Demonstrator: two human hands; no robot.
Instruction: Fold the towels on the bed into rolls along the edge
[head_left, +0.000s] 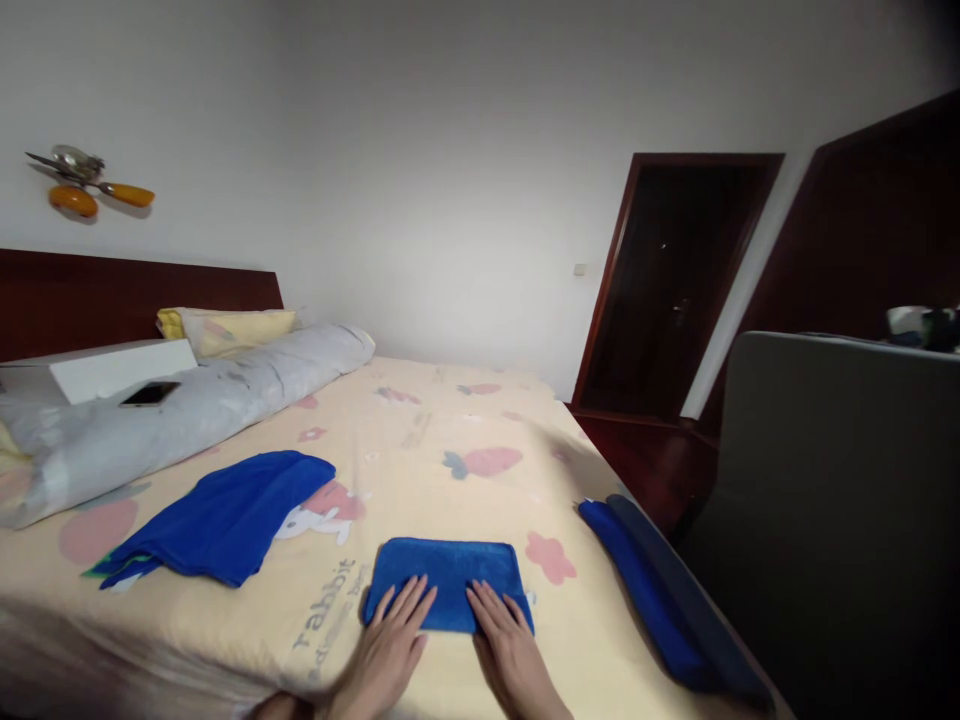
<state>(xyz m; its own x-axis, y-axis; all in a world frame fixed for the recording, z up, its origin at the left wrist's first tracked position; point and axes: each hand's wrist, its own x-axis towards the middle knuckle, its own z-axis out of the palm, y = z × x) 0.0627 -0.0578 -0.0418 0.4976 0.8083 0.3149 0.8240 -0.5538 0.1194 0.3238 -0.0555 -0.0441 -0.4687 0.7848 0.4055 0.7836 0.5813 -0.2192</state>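
A folded blue cloth (451,570) lies flat as a rectangle near the front edge of the bed. Both palms face down on it. My left hand (391,635) rests on its left part, fingers spread and stretched out. On the right part lies my right hand (510,640), its fingers extended too. Further left, a loosely spread blue cloth (225,510) sits on the patterned sheet (420,430). Dark and blue folded fabric (660,600) lies along the bed's right edge.
A grey rolled quilt (195,415) crosses the head of the bed, with a phone (150,393) and a white box (124,368) on it. Behind is a yellow pillow (240,330). A dark grey panel (840,500) stands beyond the bed's right edge.
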